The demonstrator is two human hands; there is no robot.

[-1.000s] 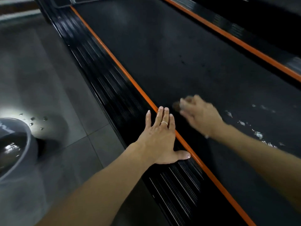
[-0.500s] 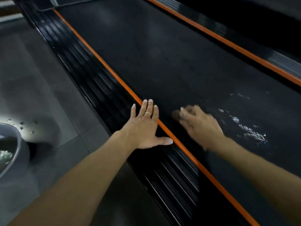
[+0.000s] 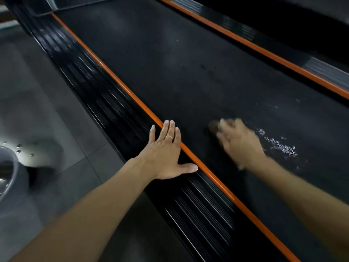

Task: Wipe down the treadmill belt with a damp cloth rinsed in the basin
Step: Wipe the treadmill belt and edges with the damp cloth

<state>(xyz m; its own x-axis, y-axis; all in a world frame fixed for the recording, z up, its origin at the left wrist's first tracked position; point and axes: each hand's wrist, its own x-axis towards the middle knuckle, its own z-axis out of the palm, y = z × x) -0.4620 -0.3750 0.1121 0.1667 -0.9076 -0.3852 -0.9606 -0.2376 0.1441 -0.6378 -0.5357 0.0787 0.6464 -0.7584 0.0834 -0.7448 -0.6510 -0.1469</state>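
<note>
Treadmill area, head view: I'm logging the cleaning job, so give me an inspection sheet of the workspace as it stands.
Surface: black treadmill belt, dark and speckled, with a shiny wet patch right of the wiping hand.
Job's things: brownish cloth, mostly hidden under the fingers and blurred; grey basin on the floor at the left edge, liquid glinting inside.
Clutter: water droplets on the tiles beside the basin.
Grippers: left hand flat on the ribbed side rail, fingers straight, a ring on one; right hand on the belt over the cloth, motion-blurred.
Cables: nothing seen.
Surroundings: grey tiled floor; orange trim along both belt edges.
</note>
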